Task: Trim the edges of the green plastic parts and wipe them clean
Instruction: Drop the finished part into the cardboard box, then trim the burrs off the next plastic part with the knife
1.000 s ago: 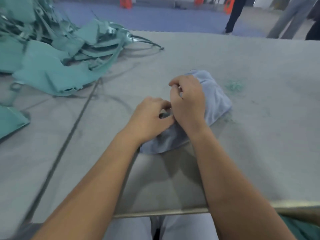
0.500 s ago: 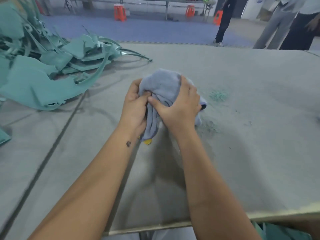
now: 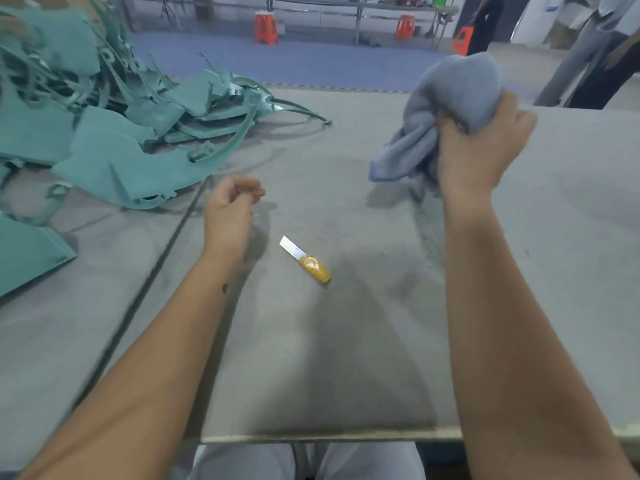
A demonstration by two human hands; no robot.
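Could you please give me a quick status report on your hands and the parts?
Right hand grips grey-blue cloth, lifted. Left hand loosely curled, holding nothing. Yellow-handled blade on table. Green plastic parts piled left, untouched.

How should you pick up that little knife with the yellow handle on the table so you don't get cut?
Take the knife by its yellow handle, the end nearer the person. The bare blade points up and to the left, away from them. The knife lies flat, so probably come down from above and pinch the handle's two long sides. The left hand is closest and holds nothing; the right hand grips the cloth.
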